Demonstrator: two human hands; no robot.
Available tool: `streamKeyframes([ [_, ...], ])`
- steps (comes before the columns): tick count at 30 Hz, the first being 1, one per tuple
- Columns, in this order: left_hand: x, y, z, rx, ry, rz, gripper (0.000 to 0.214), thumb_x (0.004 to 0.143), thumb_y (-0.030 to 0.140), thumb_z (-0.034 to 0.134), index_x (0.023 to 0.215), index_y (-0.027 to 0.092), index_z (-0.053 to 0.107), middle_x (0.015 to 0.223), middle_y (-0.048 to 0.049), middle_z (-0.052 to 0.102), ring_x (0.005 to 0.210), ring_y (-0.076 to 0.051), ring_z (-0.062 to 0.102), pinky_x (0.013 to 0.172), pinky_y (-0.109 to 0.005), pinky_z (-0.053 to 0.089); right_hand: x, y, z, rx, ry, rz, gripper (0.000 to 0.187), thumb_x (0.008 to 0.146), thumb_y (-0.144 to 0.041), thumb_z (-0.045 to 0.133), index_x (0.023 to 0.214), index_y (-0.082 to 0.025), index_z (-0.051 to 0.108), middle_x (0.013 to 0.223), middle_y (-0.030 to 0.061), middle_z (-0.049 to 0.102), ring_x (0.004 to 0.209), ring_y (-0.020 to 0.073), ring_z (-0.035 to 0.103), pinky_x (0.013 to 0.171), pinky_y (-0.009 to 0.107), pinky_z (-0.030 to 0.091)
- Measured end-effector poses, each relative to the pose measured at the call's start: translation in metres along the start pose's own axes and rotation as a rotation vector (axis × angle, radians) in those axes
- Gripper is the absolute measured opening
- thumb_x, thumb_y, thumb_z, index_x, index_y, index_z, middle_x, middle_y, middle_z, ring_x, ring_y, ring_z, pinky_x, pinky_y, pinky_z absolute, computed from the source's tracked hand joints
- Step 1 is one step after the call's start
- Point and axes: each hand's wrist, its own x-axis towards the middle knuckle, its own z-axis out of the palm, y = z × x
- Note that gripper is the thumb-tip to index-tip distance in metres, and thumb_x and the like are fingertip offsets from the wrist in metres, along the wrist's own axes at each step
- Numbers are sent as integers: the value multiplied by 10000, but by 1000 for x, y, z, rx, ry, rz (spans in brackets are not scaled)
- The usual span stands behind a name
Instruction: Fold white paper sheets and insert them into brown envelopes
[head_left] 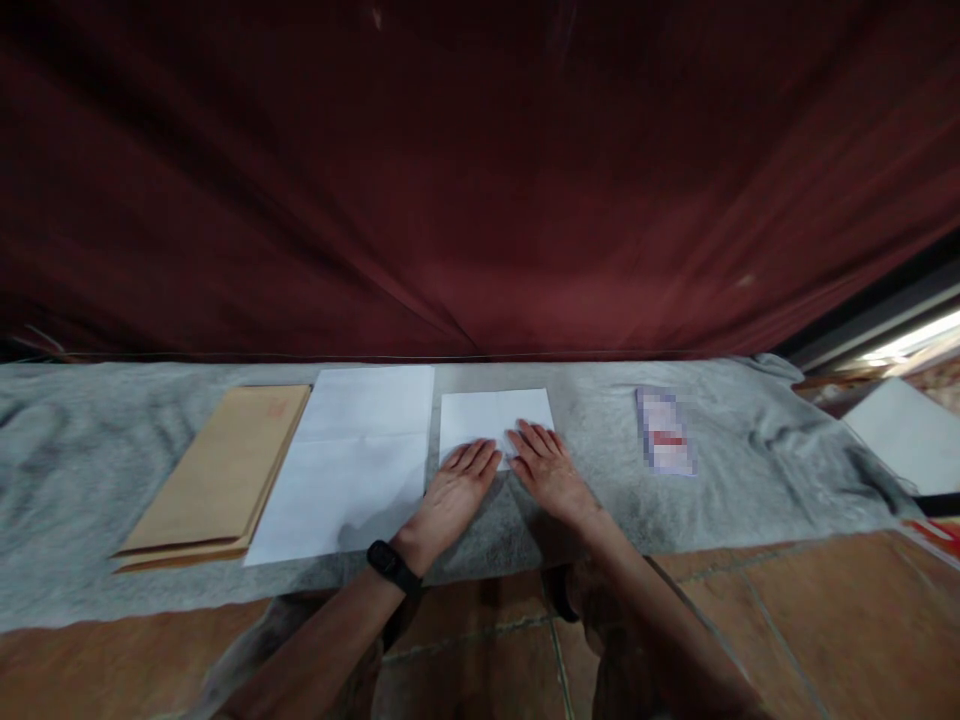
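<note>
A small white sheet of paper [495, 412], perhaps folded, lies flat on the grey cloth in front of me. My left hand [463, 483] rests palm down on its lower left part, fingers stretched out. On its lower right part lies my right hand [551, 475], also flat, with the fingers spread. The two hands are close together but apart, and they cover the sheet's near edge in places. To the left is a larger stack of white paper [360, 450] with a faint crease across it. Beyond that lie brown envelopes [217, 470], one on another.
Grey cloth [592, 520] covers the long surface and is wrinkled at both ends. A purplish, blurred-out packet [666, 432] lies to the right. Dark red fabric [480, 200] hangs behind. At far right is a white panel [907, 430]; tiled floor [817, 620] shows below.
</note>
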Motion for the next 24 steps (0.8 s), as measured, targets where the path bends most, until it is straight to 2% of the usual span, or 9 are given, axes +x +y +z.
streamKeyframes([
  [8, -2, -1, 1, 18, 6, -10, 483, 927, 32, 405, 1375, 160, 536, 1474, -121, 548, 1368, -229, 503, 1155, -423, 379, -2, -1, -2, 2, -2, -14, 499, 1026, -384, 450, 1494, -214, 463, 1593, 102, 387, 1470, 294, 348, 1194, 513, 299],
  [13, 0, 1, 0, -18, 31, -32, 469, 935, 65, 435, 1376, 184, 544, 1463, -112, 558, 1356, -232, 512, 1149, -428, 383, 5, -7, -6, 43, 17, -13, 467, 1042, -340, 390, 1489, -232, 475, 1582, 83, 410, 1459, 261, 374, 1189, 480, 325],
  [18, 2, 3, 1, -9, 37, -28, 439, 941, 99, 473, 1360, 198, 563, 1479, -114, 542, 1357, -252, 508, 1136, -449, 396, 9, -12, -1, 38, 18, -22, 452, 1053, -353, 368, 1474, -257, 498, 1607, 66, 369, 1484, 259, 329, 1207, 477, 293],
  [24, -2, -1, 6, -24, 64, -42, 411, 987, 208, 464, 1390, 185, 546, 1493, -114, 532, 1380, -254, 490, 1148, -451, 393, 5, -7, 5, -16, 4, 64, 487, 1047, -360, 390, 1523, -261, 422, 1624, 74, 332, 1501, 269, 291, 1208, 493, 277],
])
